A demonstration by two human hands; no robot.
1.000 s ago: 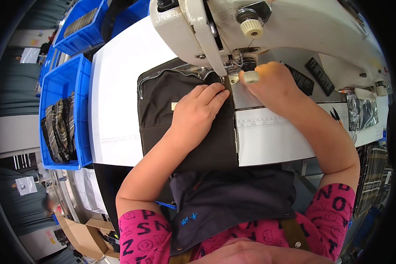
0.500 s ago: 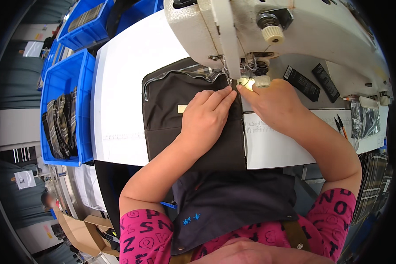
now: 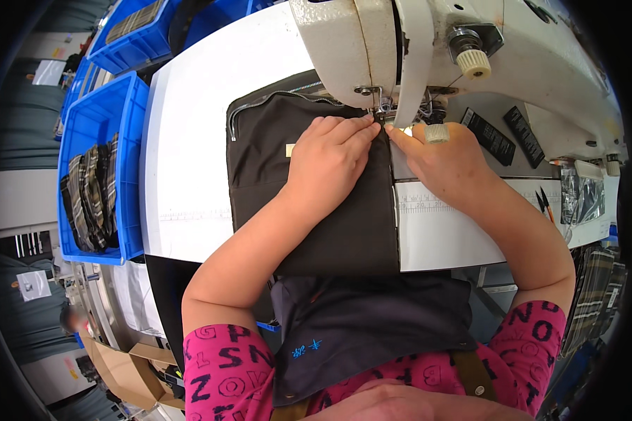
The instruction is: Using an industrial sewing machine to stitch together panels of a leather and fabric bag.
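Note:
A dark brown fabric panel (image 3: 330, 238) lies flat on the white sewing table, its right edge running up to the needle area of a sewing machine (image 3: 344, 56). Along the panel's far side curves a metal zipper (image 3: 256, 103), and a small pale label (image 3: 290, 150) shows on the cloth. My left hand (image 3: 330, 158) rests flat on the panel, fingers stretched toward the presser foot (image 3: 373, 112). Beside the right edge, my right hand (image 3: 449, 161) is curled, thumb tip at the cloth edge. A machine knob (image 3: 437, 133) hides part of its fingers.
Blue bins (image 3: 132, 175) stand at the left, one holding folded plaid pieces (image 3: 91, 196). Right of the machine bed lie black tags (image 3: 488, 137), pens (image 3: 545, 203) and a clear plastic bag (image 3: 584, 193). A ruler strip (image 3: 428, 201) marks the table. Plaid cloth (image 3: 590, 295) hangs at the right.
The fabric panel has slid away from me, further under the machine head, with my left hand staying near the presser foot. The whole view has shifted slightly.

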